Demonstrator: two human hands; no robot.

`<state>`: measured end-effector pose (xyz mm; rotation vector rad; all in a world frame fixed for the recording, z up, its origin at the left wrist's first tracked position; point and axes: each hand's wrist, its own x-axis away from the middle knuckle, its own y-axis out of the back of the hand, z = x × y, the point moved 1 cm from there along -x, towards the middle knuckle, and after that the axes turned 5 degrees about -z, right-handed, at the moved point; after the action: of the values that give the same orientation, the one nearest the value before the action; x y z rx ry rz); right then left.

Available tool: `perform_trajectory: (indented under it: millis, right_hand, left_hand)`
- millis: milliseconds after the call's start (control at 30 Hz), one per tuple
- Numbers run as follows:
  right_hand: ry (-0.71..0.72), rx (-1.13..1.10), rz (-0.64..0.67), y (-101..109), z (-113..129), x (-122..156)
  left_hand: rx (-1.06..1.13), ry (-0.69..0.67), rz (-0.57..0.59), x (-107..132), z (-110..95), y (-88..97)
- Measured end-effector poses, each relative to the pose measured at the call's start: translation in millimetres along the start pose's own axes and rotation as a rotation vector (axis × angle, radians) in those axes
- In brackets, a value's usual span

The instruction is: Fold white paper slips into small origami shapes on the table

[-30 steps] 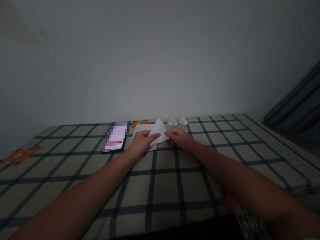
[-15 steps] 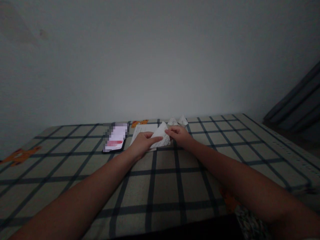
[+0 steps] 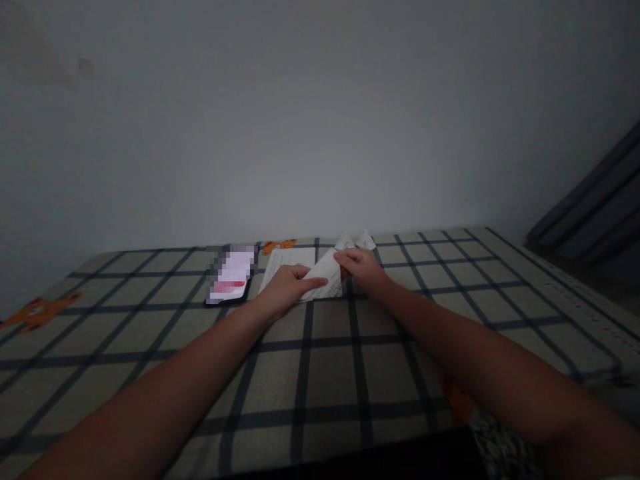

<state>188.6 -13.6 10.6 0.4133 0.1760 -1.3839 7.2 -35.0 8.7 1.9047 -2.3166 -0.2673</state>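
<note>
A folded piece of white paper [image 3: 326, 275] is held up between my two hands, just above the checked cloth. My left hand [image 3: 287, 288] grips its left part, thumb across the front face and fingers behind. At the upper right corner, my right hand [image 3: 361, 265] pinches the paper between thumb and fingertips. Behind my left hand lies a flat printed sheet [image 3: 290, 257], partly covered by the hand and the folded paper. Two small folded white paper pieces, one of them a pointed paper piece [image 3: 366, 240], stand just beyond my right hand.
A phone [image 3: 233, 277] with a lit, blurred screen lies left of the sheet. The checked cloth [image 3: 330, 373] with orange bear prints covers the surface. A pale wall [image 3: 320, 120] rises behind it, and dark grey fabric [image 3: 595, 187] hangs at the right.
The folded paper has tilted lower, its top point shifting right and down towards my right fingertips. My right hand has moved very slightly; both hands keep their hold.
</note>
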Motion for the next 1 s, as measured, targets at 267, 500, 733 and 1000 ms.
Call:
perform_trajectory:
  millis: [267,500,733,1000]
  right_hand:
    - [-0.124,0.184,0.274,-2.6,7.4,6.4]
    - [-0.091,0.304,0.322,-1.5,5.3,7.0]
    - [-0.127,0.224,0.356,-2.3,9.4,8.4]
    - [-0.174,0.146,0.298,-3.2,6.2,8.0]
  left_hand:
    - [0.022,-0.034,-0.163,3.1,-10.4,1.1]
    - [-0.034,-0.077,-0.182,2.1,-7.6,2.6]
    - [-0.012,-0.086,-0.165,-0.4,-2.4,4.4]
    - [0.066,-0.087,-0.161,0.0,-3.8,1.2]
